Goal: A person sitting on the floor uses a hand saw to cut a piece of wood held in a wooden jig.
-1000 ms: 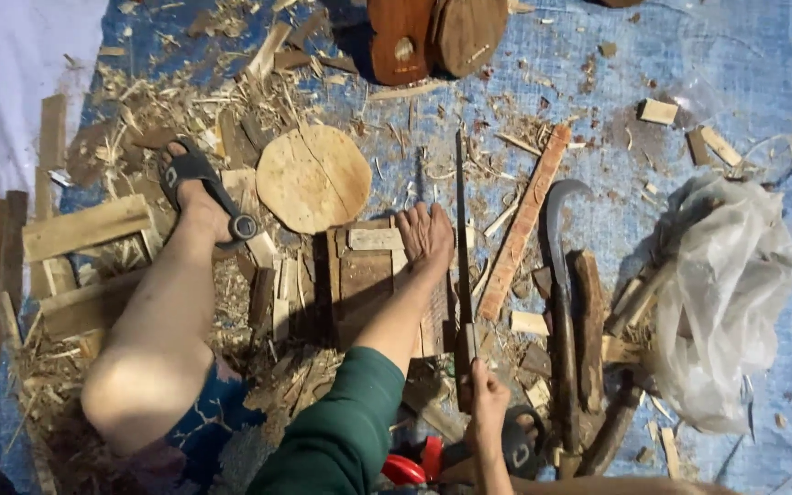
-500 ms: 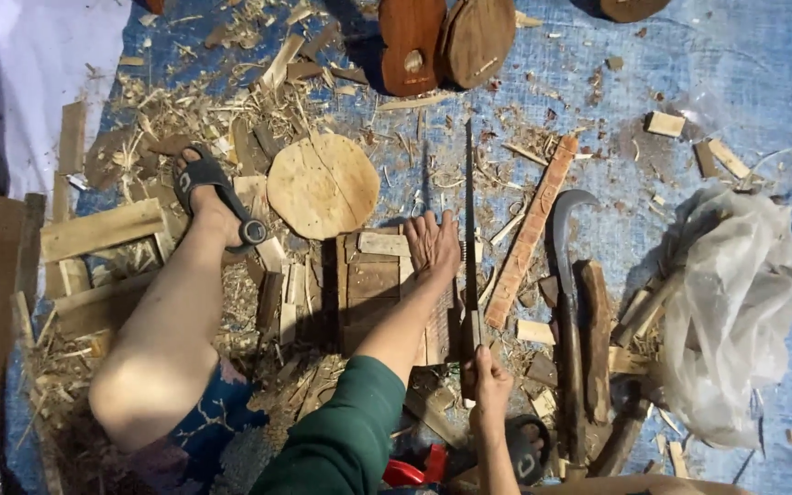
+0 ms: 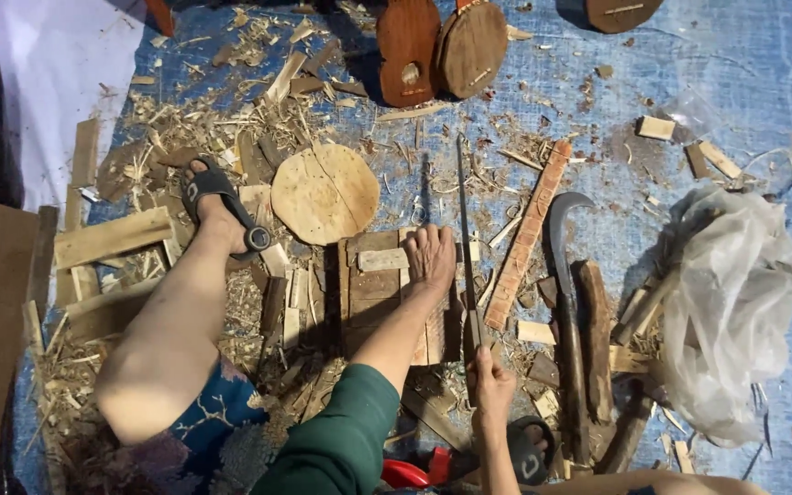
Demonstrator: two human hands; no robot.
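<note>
curved sickle (image 3: 568, 275), round wooden disc (image 3: 324, 193), crumpled plastic bag (image 3: 731, 307)

I count two hands, my left hand (image 3: 431, 258) and right hand (image 3: 490, 383), one long saw blade (image 3: 464, 229), one curved sickle (image 3: 565, 266), one round wooden disc (image 3: 325, 193), one plastic bag (image 3: 733, 307) and two dark sandals (image 3: 222, 203).

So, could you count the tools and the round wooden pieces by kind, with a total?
Long blade in the right hand: 1
Curved sickle: 1
Pale round wooden disc: 1
Dark brown rounded wooden bodies at the top: 3
Total: 6
</note>
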